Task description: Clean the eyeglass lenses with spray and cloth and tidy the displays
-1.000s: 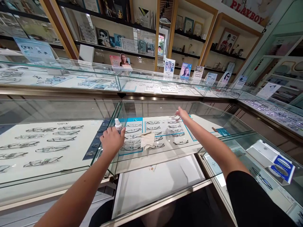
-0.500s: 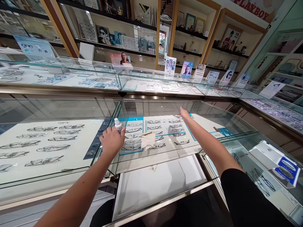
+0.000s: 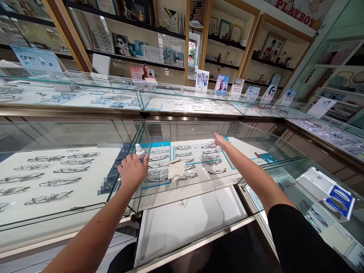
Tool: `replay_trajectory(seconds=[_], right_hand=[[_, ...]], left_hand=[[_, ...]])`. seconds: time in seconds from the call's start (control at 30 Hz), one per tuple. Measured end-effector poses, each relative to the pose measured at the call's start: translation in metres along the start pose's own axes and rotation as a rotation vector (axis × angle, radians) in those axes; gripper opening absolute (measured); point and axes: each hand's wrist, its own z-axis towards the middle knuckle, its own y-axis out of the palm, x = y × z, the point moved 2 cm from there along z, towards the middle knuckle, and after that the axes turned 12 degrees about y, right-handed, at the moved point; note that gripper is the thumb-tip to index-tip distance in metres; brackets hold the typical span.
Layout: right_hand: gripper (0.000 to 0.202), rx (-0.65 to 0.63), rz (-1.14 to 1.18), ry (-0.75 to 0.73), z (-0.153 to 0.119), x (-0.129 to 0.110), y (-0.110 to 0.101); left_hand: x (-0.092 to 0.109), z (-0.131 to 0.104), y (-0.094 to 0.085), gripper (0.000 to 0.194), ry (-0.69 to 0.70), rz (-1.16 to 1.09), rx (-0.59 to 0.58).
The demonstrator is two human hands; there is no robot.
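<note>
My left hand [image 3: 132, 168] is over the near left corner of the middle glass case, its fingers and thumb curled around a small white bottle [image 3: 139, 150] whose cap shows above them. The bottle's lower part is hidden. My right hand [image 3: 220, 140] reaches to the far side of the same case. Its fingers look closed, and what they hold is too small to make out. Reddish thin frames show just beside and below it. A crumpled beige cloth [image 3: 175, 169] lies between my hands, on the glass. Beneath it are rows of eyeglasses [image 3: 183, 148].
A white drawer [image 3: 187, 227] is pulled out before me. More eyeglasses [image 3: 55, 181] lie in the left case. On the right are a white and blue box [image 3: 327, 193] and dark-framed glasses [image 3: 314, 214]. Display cards [image 3: 202, 81] stand on the far glass counter.
The view has shifted slightly, so the scene sits a little further left. My right hand is slightly lower in view, still at the far side. My left hand stays at the bottle.
</note>
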Motion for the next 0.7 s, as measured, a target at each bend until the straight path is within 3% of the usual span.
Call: replay_trajectory(seconds=[0.17,0.33,0.47,0.53,0.6,0.63,0.67,0.7], right_hand=[[0.061,-0.019,-0.051,0.067,-0.02,-0.003,-0.009],[0.067,-0.017,-0.076,0.02,-0.044,-0.017,-0.022],[0.059,-0.078,-0.098,-0.084,-0.096,-0.016,-0.014],[0.056,-0.396,-0.207,-0.165,-0.14,0.002,0.01],[0.052,-0.86,-0.404,-0.145,-0.189,0.036,0.042],[0.049,-0.992,-0.487,-0.125,-0.209,0.056,0.057],[0.045,-1.024,-0.563,-0.117,-0.224,0.077,0.071],[0.042,-0.975,-0.618,-0.125,-0.232,0.096,0.083]], left_hand=[[0.0,0.0,-0.001,0.073,0.005,-0.016,-0.004],[0.001,-0.001,-0.002,0.075,0.004,-0.015,-0.006],[-0.002,0.0,0.002,0.076,0.012,0.0,-0.008],[-0.003,0.001,0.005,0.076,0.013,0.01,-0.013],[-0.004,0.002,0.006,0.076,0.007,0.018,-0.019],[-0.004,0.002,0.006,0.076,0.003,0.02,-0.023],[-0.004,0.002,0.006,0.075,-0.001,0.022,-0.028],[-0.003,0.001,0.005,0.075,-0.005,0.023,-0.032]])
